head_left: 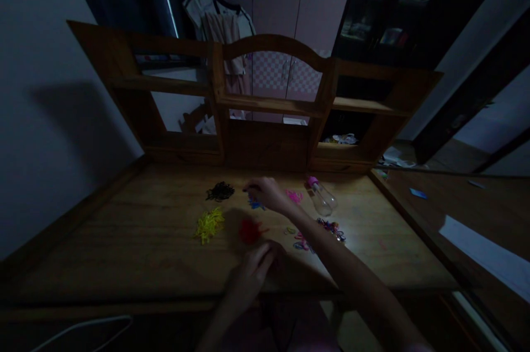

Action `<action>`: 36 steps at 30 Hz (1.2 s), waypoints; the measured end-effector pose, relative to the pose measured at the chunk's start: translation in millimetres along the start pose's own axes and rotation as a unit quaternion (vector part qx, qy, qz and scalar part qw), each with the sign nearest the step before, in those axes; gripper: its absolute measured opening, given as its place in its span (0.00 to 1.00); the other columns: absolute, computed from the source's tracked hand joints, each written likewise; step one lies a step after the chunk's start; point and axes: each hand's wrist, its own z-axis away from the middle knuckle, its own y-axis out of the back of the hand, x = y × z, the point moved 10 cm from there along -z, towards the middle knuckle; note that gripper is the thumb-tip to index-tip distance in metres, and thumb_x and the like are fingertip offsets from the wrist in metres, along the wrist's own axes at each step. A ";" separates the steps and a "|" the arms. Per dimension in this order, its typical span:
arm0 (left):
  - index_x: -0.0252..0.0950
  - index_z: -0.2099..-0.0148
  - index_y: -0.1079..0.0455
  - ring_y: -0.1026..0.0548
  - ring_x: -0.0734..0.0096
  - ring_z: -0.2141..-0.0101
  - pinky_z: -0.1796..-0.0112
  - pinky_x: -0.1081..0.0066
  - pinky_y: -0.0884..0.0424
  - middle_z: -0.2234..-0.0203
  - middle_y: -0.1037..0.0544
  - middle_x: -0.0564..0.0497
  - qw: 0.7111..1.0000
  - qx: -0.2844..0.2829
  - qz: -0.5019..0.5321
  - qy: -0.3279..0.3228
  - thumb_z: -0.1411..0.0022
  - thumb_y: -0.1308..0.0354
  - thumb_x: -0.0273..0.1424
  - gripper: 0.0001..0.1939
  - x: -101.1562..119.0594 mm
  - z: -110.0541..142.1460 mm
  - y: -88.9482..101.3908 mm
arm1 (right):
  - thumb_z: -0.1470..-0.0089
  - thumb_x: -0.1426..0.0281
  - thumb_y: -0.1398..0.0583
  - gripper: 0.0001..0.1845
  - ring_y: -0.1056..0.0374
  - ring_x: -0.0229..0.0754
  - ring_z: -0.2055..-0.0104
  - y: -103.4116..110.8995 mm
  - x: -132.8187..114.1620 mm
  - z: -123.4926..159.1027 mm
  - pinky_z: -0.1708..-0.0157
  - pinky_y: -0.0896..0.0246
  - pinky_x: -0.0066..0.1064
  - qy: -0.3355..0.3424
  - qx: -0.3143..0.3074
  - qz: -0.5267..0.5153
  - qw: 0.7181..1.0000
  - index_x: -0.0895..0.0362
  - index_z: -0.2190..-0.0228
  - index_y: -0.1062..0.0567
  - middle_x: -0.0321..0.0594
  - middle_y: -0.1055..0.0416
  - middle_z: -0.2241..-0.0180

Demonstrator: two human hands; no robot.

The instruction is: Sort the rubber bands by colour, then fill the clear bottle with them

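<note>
My right hand (267,193) reaches over a small blue pile (255,204), its fingers pinched together at the left; a small dark bit shows at the fingertips, too dim to name. Closer to me, my left hand (255,265) hovers near the front of the desk with thumb and fingers closed; what they hold, if anything, I cannot make out. Between the hands lies a red pile (249,230). To the left are a black pile (221,191) and a yellow pile (210,225) of what look like small hair ties. A pink pile (294,196) sits right of my right hand.
A clear bottle with a pink top (324,198) lies on the right. Mixed coloured hair ties (331,229) are beside my right forearm. A wooden shelf unit (269,105) stands along the desk's back. White paper (486,252) lies on the side surface at right.
</note>
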 end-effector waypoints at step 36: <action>0.37 0.57 0.30 0.28 0.68 0.69 0.65 0.72 0.34 0.70 0.25 0.50 0.996 -0.064 0.054 -0.020 0.32 0.54 0.42 0.17 16.6 4.0 -14.8 | 0.48 0.70 0.38 0.06 0.31 0.41 0.62 80.3 102.5 199.1 0.62 0.39 0.30 -0.136 0.072 0.139 0.978 0.55 0.66 0.21 0.42 0.28 0.64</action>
